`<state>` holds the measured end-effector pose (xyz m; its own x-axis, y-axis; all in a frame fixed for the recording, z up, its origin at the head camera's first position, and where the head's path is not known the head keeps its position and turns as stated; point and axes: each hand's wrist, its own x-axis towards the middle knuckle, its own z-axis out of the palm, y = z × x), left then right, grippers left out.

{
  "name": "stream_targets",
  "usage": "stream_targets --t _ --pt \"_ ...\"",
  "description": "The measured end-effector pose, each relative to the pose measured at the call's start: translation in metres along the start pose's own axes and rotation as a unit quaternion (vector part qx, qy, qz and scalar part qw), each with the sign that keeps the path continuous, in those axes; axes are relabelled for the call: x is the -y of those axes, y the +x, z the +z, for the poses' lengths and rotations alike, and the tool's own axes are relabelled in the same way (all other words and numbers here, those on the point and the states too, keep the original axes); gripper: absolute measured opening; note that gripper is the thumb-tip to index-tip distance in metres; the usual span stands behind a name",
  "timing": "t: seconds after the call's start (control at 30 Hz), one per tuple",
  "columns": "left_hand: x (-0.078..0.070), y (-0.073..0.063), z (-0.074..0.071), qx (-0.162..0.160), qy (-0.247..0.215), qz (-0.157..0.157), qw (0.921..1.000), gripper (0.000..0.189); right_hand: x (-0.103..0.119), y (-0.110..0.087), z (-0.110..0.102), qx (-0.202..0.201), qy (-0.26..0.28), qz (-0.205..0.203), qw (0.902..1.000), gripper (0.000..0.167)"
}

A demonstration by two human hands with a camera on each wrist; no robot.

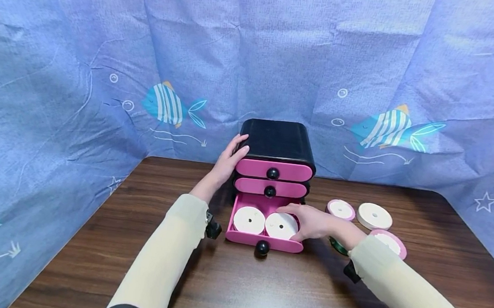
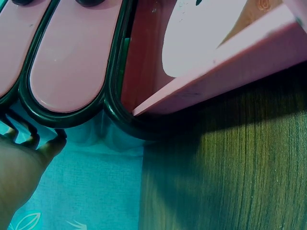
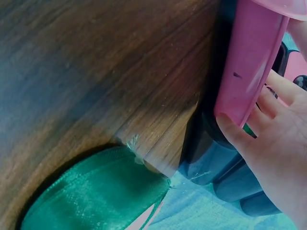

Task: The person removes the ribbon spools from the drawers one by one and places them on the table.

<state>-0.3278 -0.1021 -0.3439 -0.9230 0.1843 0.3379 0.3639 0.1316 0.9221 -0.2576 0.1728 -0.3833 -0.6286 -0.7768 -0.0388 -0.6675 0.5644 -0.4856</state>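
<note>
A small chest (image 1: 277, 139) with a black body and pink drawers stands on the table, its bottom drawer (image 1: 238, 237) pulled out. Inside that drawer, a left ribbon spool (image 1: 249, 220) and a right ribbon spool (image 1: 279, 226) lie flat side by side, white faces up. My right hand (image 1: 314, 222) reaches over the drawer's right side and grips the right spool, thumb at its front and fingers at its back. Against the chest's upper left side rests my left hand (image 1: 227, 159), fingers extended along it. In the right wrist view, the drawer wall (image 3: 252, 62) hides part of the right fingers.
Right of the chest lie a pink-rimmed spool (image 1: 340, 209), a cream spool (image 1: 374, 216) and another pink-rimmed spool (image 1: 393, 243). A green ribbon spool (image 3: 96, 191) is close below my right wrist. Behind the table hangs a blue fish-print cloth (image 1: 280, 52).
</note>
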Motion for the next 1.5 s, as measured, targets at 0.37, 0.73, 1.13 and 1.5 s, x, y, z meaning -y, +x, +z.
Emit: stream_targets --t 0.37,0.73,1.13,1.5 --pt "0.000 0.001 0.001 -0.001 -0.001 0.001 1.0000 0.051 0.005 -0.003 -0.008 -0.032 -0.020 0.007 0.9992 0.075" --pt "0.001 0.002 0.001 -0.006 -0.003 -0.001 1.0000 0.051 0.013 -0.007 -0.015 -0.047 -0.017 0.027 0.9984 0.077" --pt "0.001 0.000 0.000 -0.007 0.001 -0.002 1.0000 0.050 0.012 -0.021 -0.023 -0.049 -0.034 0.035 0.9976 0.078" --pt "0.001 0.000 0.000 -0.005 -0.002 0.002 1.0000 0.051 0.007 -0.046 -0.031 -0.078 -0.064 0.059 0.9931 0.080"
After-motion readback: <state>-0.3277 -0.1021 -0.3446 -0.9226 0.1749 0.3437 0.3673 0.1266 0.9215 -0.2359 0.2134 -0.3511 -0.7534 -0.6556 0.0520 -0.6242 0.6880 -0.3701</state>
